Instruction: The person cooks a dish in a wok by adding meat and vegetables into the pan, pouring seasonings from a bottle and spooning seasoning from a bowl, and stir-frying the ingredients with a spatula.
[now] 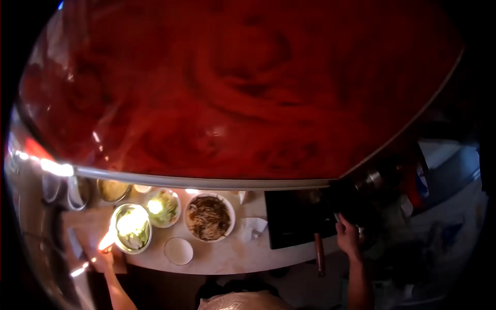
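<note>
My left hand is over the front of a wooden cutting board, beside a bowl of cut pale-green vegetables. Glare covers its fingertips, so I cannot tell whether they touch the bowl. A knife lies on the board to the left of that hand. On the other side, my right hand reaches to the right edge of the black stove. Its fingers look closed around something dark that I cannot make out. A brown wooden handle juts forward from the stove beside it.
A large glossy red cabinet hangs over the counter. A white bowl of brown shredded food, a bowl of shredded greens, a small white dish and a crumpled white tissue stand along the counter.
</note>
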{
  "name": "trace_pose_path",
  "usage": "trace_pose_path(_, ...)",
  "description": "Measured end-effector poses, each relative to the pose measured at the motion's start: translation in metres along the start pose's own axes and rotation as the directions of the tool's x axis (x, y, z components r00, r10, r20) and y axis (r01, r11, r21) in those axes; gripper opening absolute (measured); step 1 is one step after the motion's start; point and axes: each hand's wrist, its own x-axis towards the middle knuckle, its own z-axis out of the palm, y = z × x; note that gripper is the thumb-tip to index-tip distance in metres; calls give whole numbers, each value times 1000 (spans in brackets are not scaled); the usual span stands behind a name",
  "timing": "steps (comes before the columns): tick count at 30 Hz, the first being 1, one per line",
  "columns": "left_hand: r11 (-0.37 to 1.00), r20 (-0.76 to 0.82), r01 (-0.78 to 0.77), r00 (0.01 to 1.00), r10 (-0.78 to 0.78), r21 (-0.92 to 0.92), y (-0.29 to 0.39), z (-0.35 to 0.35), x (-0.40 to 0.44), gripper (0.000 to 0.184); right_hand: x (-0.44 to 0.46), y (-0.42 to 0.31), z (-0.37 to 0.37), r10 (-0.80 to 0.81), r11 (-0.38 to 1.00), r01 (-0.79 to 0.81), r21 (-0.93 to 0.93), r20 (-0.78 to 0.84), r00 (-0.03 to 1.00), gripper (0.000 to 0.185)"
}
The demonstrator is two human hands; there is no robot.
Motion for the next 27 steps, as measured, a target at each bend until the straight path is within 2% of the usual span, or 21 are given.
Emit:
trace_pose_path(1,995,-106,22,994,-12,101,-3,-1,1,13,-6,-12,-11,60,998,-59,-15,60,996,39)
trace_pose_path(2,994,-203,1,979,22,112,5,1,1,17,-19,-4,-10,-82,994,83,-78,16,997,38)
trace_pose_path(3,865,289,260,947,-141,-429,60,-32,-4,12,-31,10,-16,-213,965,207,-159,-25,977,38)
trace_pose_path(4,842,183,68,983,37,-535,90,-25,-12,11,-32,0,-18,-155,950,165,-265,58,986,40)
trace_pose_path(5,779,55,-126,978,201,-614,121,-18,-25,12,-28,12,-6,-226,942,220,-253,7,974,41)
trace_pose_path(6,683,172,72,982,80,-727,201,-34,-62,19,-19,9,-1,-174,959,175,-225,26,984,42)
trace_pose_path(8,738,328,-140,830,451,-660,359,-83,-143,23,-6,11,-1,-126,972,131,-197,39,991,43)
trace_pose_path(10,463,370,3,606,704,-886,474,-96,-218,12,3,21,-2,-169,979,152,-136,-122,978,36)
trace_pose_path(11,542,325,-310,539,777,-782,519,-102,-247,13,4,27,-7,-172,979,155,-132,-129,977,36)
trace_pose_path(13,305,196,-247,384,902,-920,590,-87,-293,13,1,43,-14,-87,994,94,52,-123,989,37)
trace_pose_path(15,330,177,-390,378,909,-860,640,-59,-325,14,0,47,-19,-36,991,45,130,-77,996,37)
trace_pose_path(16,328,171,-403,377,910,-855,656,-52,-331,14,2,49,-20,14,980,-10,196,-19,1000,38)
trace_pose_path(17,294,120,-490,355,927,-821,669,-48,-337,14,7,52,-15,54,980,-53,192,0,999,39)
trace_pose_path(19,266,80,-579,326,942,-771,675,-46,-345,14,17,58,2,-2,986,14,168,-73,997,39)
trace_pose_path(20,294,94,-473,402,911,-830,670,-47,-346,16,23,64,15,-12,983,29,184,-90,996,40)
trace_pose_path(21,314,116,-359,476,872,-879,663,-54,-346,19,26,65,23,-110,976,135,170,-147,983,40)
trace_pose_path(22,350,125,-398,491,862,-848,646,-66,-344,18,25,67,24,-128,979,140,149,-91,988,40)
trace_pose_path(24,483,258,-277,576,776,-831,597,-81,-344,19,11,61,10,-167,981,166,95,-1,986,38)
trace_pose_path(25,498,283,-227,600,749,-837,567,-97,-343,19,2,69,8,-275,958,279,66,-73,959,38)
trace_pose_path(26,503,318,-141,624,714,-852,528,-91,-342,19,-11,61,-9,-229,973,229,10,2,973,39)
trace_pose_path(27,580,334,-175,672,661,-796,497,-98,-344,20,-20,58,-22,-220,975,221,-6,67,973,41)
